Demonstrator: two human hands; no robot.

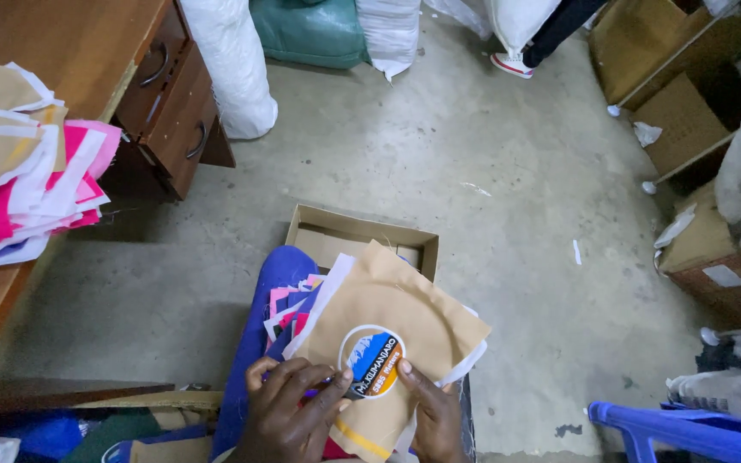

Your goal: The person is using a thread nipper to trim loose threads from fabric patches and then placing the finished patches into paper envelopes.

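Hands: L [289,420] & R [435,416] pinch round patch [371,361] on tan fabric [413,309]

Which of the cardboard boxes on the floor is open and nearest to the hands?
The low open box on the concrete floor, directly behind the tan fabric piece that both hands hold. The other boxes stand far off along the right wall.

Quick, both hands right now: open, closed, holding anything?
Left hand: closed, pinching the round patch on the tan fabric piece.
Right hand: holding that fabric piece's lower edge, thumb on the patch.
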